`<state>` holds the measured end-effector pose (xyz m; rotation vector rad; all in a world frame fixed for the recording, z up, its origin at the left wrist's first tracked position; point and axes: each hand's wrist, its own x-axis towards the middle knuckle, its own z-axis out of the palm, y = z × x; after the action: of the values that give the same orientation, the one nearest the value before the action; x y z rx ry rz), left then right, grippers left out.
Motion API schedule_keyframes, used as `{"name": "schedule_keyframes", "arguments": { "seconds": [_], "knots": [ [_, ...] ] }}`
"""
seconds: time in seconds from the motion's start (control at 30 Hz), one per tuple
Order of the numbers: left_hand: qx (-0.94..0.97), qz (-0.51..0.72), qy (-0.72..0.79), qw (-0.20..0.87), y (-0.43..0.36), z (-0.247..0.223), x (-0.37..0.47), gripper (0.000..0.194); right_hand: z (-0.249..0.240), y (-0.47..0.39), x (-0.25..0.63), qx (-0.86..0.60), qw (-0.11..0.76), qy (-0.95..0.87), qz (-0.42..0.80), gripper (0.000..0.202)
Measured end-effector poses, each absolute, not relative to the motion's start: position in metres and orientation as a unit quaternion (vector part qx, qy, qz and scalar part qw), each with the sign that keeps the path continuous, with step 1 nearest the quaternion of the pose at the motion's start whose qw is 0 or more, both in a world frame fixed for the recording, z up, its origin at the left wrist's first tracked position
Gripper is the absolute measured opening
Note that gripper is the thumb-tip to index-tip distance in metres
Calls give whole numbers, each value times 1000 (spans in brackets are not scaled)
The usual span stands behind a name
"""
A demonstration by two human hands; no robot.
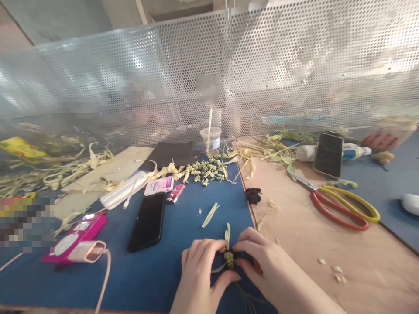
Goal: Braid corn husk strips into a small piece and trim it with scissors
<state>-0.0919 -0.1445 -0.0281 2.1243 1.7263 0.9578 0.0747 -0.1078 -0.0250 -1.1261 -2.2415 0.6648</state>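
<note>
Though small, leaf knot between hands.

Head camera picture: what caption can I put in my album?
Left hand and right hand around a small, knotty green piece at a blue tabletop; scissors lie to the right.

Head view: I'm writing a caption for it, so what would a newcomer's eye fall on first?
Probably the left hand and right hand at the bottom centre, fingertips gathered around a small green knotted piece above the blue surface. Next, perhaps, the scissors with red and yellow handles on the wooden board to the right, and the magenta object at the lower left.
</note>
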Motion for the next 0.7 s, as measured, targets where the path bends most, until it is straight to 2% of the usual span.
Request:
{"name": "schedule_keyframes", "arguments": {
  "seconds": [0.23, 0.47, 0.53, 0.7],
  "knots": [
    [747, 330, 564, 122, -144, -27, -95, 42, -20, -108, 75, -440, 246, -822, 265, 23],
    [794, 344, 491, 98, -145, -27, -103, 45, -19, -109, 78, -395, 289, -816, 307, 17],
    [791, 356, 482, 120, -146, -26, -102, 48, -17, -110, 78, -397, 276, -808, 337, 14],
    [739, 354, 511, 261, -149, -19, -100, 46, -7, -111, 78, -442, 226, -764, 413, 11]
  ]
}}
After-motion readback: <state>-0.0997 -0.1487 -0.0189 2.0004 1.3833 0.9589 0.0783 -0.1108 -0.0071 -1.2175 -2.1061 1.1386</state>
